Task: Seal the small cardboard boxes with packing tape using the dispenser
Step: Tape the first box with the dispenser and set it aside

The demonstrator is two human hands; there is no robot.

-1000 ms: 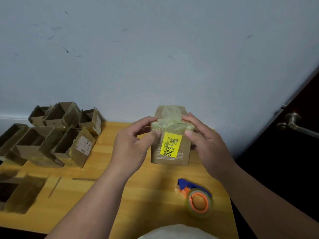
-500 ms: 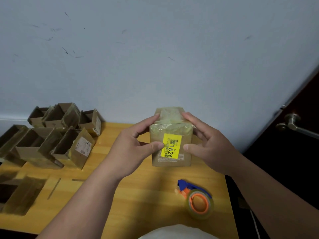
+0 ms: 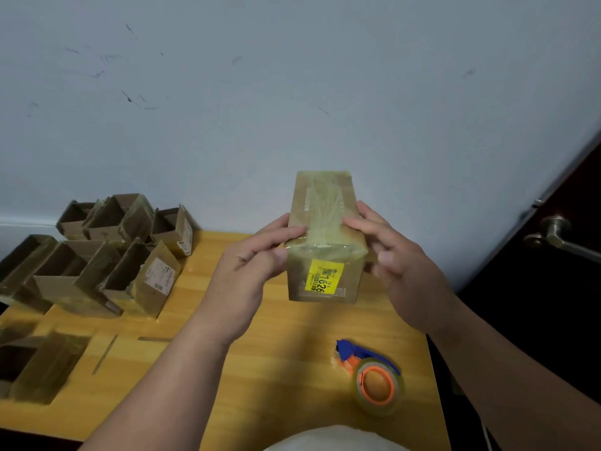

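I hold a small closed cardboard box [image 3: 325,255] above the wooden table [image 3: 279,346], its top covered with clear tape and a yellow label on the side facing me. My left hand [image 3: 247,271] grips its left side, fingers on the top edge and thumb on the front. My right hand [image 3: 400,265] holds the right side, with fingers laid over the taped top. The tape dispenser [image 3: 374,375], blue and orange with a clear roll, lies on the table near the front right corner, untouched.
Several open, empty cardboard boxes [image 3: 107,255] stand clustered at the table's back left, and another open box [image 3: 35,366] sits at the front left. A wall rises right behind the table. A dark door with a metal handle [image 3: 556,236] is to the right.
The box has been lifted a little and tipped so more of its taped top shows. Both hands shifted upward along its sides, fingers now over the top edge.
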